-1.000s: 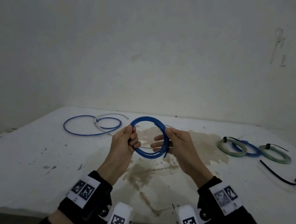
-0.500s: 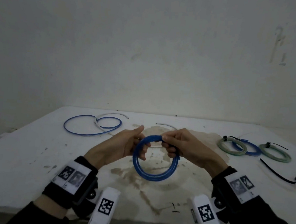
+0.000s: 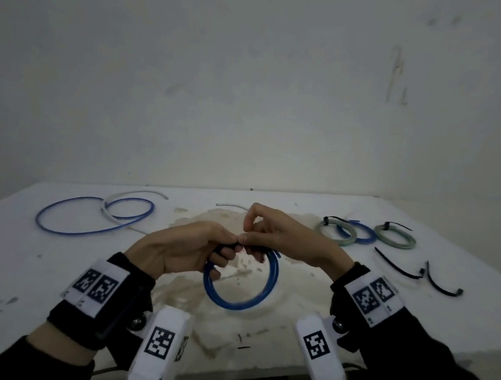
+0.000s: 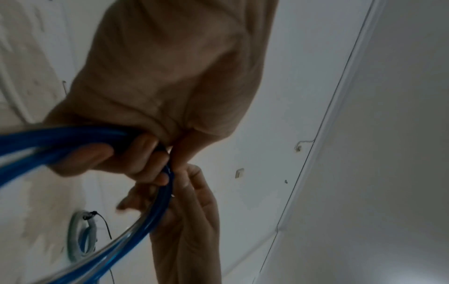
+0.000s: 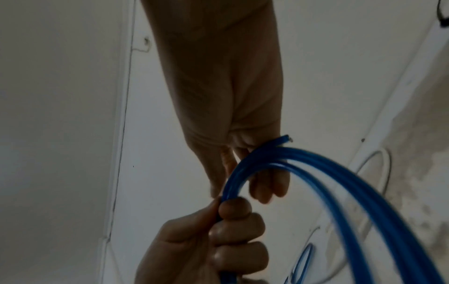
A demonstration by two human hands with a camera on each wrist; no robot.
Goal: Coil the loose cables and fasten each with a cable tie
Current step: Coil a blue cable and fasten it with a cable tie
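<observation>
A blue cable coil (image 3: 237, 300) hangs above the stained white table (image 3: 48, 277), held at its top by both hands. My left hand (image 3: 220, 256) has its fingers curled round the strands from the left. My right hand (image 3: 256, 243) pinches the same spot from the right, with its index finger lifted. In the left wrist view the left hand's fingers (image 4: 143, 151) wrap the coil (image 4: 73, 138), and a small dark bit shows between them; what it is I cannot tell. In the right wrist view the coil (image 5: 316, 163) crosses the right hand's fingers (image 5: 267, 184), with a cut cable end (image 5: 286, 139) sticking out.
A loose blue cable (image 3: 91, 219) and a white cable (image 3: 124, 204) lie at the back left. At the back right lie three tied coils: grey-green (image 3: 336, 233), blue (image 3: 359, 233), green (image 3: 395, 237). Two black cable ties (image 3: 399, 265) (image 3: 443, 286) lie near them.
The coil stood upright, held by its sides. Both hands shifted to its top, so it now hangs down, and the right index finger has lifted.
</observation>
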